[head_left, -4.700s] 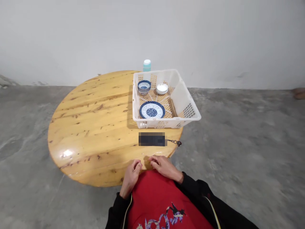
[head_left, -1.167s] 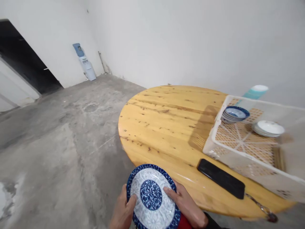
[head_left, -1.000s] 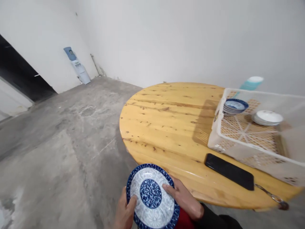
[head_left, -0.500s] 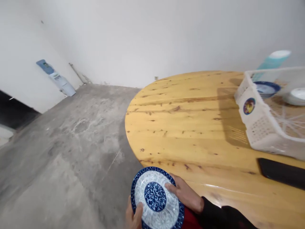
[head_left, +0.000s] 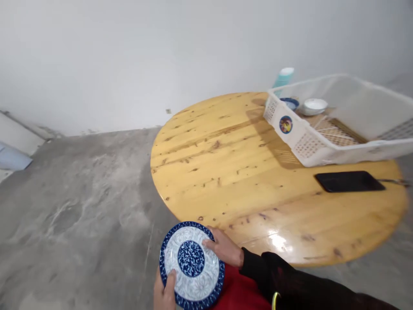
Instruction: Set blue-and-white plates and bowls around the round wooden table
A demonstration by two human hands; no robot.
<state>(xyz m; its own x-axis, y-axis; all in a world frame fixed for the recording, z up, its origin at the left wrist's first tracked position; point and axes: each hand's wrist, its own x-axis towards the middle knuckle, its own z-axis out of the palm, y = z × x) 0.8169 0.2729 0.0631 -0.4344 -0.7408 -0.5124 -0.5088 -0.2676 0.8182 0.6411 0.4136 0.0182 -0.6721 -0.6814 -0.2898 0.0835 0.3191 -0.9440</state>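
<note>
A round blue-and-white patterned plate (head_left: 201, 284) is held between both my hands at the bottom of the head view, off the near left edge of the table. My left hand (head_left: 165, 289) grips its lower left rim, thumb on the face. At the upper right rim my right hand (head_left: 225, 247) is closed, its thumb lying on the plate's face and the other fingers partly hidden behind. Whether other plates lie beneath this one cannot be made out.
On the oval wooden table (head_left: 206, 172) stands a white plastic basket (head_left: 309, 148), holding a blue-rimmed dish (head_left: 290, 103) and white bowls (head_left: 314, 106). A black phone (head_left: 350, 181) with a cable lies before it. A turquoise cup stack (head_left: 284, 78) rises behind the basket.
My view has swung to the right, so more of the basket, the phone and the table's right end show. Both hands keep their hold on the plate.
</note>
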